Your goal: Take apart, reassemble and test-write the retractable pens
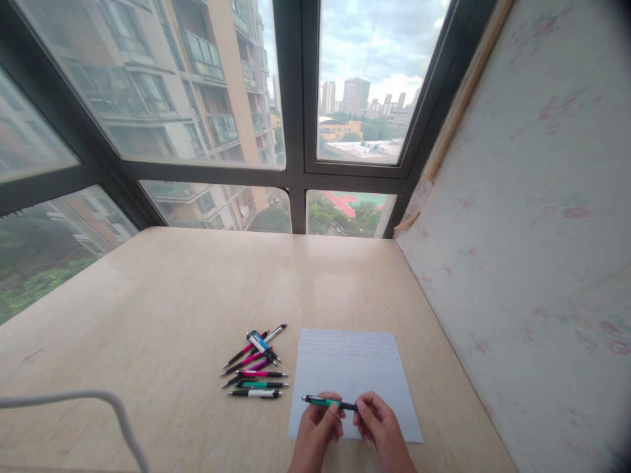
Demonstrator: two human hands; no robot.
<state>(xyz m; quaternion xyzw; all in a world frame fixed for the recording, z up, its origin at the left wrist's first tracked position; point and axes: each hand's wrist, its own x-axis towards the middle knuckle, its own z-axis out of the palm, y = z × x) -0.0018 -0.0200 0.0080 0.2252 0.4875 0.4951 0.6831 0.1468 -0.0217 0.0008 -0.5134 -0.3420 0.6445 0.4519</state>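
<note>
Green-and-black pen (pixel 320 401) is at the bottom of the frame, just right of centre, over a sheet of paper (pixel 352 374) with writing up top. Left hand (pixel 321 420) has the barrel pinched, right hand (pixel 377 420) pinches the dark end. Messy bunch of pens (pixel 263 374) lies just left of the sheet, btw.

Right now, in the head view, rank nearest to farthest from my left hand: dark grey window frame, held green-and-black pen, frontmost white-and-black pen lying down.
1. Green pen: in your left hand.
2. White pen: lying to its left.
3. Window frame: far ahead.
</note>
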